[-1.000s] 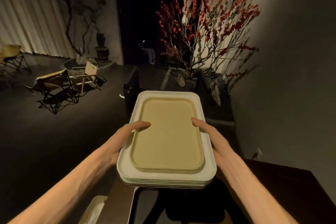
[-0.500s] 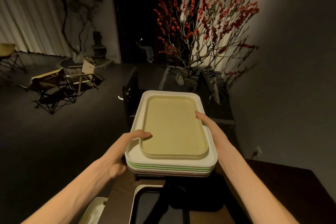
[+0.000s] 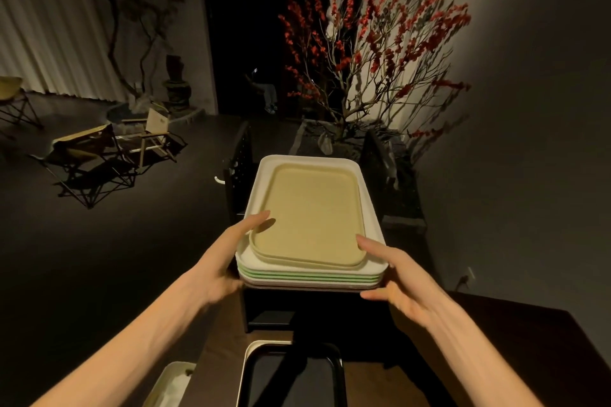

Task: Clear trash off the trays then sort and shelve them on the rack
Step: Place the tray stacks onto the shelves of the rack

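Note:
A stack of several trays (image 3: pixel 312 279) sits at the centre of the head view, on top of a dark rack (image 3: pixel 264 314). Its top tray is tan (image 3: pixel 310 218), resting inside a white one, with green and pinkish rims below. My left hand (image 3: pixel 228 254) grips the stack's left edge, thumb on the tan tray. My right hand (image 3: pixel 400 277) holds the right edge, thumb under the bottom rim. A black tray on a white one (image 3: pixel 291 373) lies on the brown table below.
The brown table (image 3: pixel 496 340) runs along the right. A white tray or bin (image 3: pixel 172 383) shows at the lower left. A planter with red-blossom branches (image 3: pixel 373 59) stands behind the rack. Folding chairs (image 3: pixel 99 155) sit on the dark floor to the left.
Both hands have carried the stack forward, away from me, onto the dark rack. The black tray on the table has come into view below it.

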`<state>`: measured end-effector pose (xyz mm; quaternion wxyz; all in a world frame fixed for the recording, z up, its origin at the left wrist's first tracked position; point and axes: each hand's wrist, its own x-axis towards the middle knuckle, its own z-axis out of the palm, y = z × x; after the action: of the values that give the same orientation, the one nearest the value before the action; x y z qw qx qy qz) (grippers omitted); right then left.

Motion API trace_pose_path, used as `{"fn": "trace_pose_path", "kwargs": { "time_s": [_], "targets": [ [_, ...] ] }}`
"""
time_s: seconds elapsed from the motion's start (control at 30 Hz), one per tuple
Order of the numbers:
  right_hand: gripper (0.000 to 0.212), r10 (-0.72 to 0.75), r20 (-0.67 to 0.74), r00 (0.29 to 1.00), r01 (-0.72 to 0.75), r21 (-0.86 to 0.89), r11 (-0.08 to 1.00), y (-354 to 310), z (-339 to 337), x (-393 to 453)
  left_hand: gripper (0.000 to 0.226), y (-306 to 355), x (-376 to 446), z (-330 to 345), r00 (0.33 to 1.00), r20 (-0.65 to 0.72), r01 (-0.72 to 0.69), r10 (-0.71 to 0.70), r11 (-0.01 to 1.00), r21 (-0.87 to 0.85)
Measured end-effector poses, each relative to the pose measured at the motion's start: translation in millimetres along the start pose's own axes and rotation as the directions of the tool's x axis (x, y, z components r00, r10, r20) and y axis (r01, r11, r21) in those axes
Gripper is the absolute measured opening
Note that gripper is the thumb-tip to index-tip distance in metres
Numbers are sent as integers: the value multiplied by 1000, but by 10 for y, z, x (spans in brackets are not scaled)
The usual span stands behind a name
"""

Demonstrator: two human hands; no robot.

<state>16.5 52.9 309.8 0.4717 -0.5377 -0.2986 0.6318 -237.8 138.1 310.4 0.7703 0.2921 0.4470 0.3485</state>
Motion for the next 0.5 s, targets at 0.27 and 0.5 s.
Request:
{"fn": "trace_pose_path", "kwargs": {
  "time_s": [0.27,0.5],
  "targets": [
    [86,-13,-148,989,11,-16,1000,34,-34,191,85,3,-33,-230,969,234,49,-79,990,134],
    [51,6,16,1000,-9,175,984,-15,-28,195,54,4,71,-176,995,96,-19,15,999,41]
  ]
}}
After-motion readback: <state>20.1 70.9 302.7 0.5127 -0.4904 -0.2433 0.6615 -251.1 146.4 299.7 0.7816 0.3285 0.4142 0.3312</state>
